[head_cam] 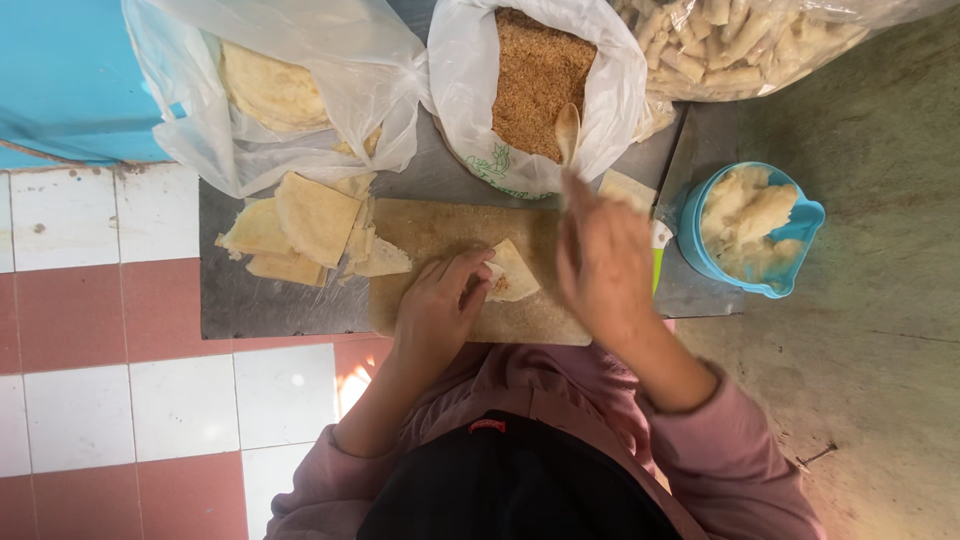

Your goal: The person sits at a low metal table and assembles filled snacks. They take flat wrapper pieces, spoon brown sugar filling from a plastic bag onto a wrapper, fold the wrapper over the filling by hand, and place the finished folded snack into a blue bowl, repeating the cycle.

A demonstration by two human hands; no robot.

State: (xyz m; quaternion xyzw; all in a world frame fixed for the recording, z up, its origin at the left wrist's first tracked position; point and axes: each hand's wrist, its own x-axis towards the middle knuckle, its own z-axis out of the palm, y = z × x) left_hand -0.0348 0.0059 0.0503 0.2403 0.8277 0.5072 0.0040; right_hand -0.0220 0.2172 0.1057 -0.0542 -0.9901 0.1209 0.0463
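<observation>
My left hand (440, 300) presses its fingers on a small triangular piece of pale flatbread wrapper (514, 272) that lies on a wooden board (440, 232). Blurred from motion, my right hand (600, 262) hovers just right of the wrapper and seems to hold a light-coloured spoon (568, 130) whose bowl sits over a white bag of brown crumbly filling (535, 80). The right hand's grip is hard to make out.
A pile of cut wrapper pieces (300, 225) lies left of the board on a grey metal sheet (260, 305). A plastic bag of round flatbreads (275, 90) and a bag of rolled pieces (730, 40) stand behind. A blue bowl of pale dough (750, 225) sits right.
</observation>
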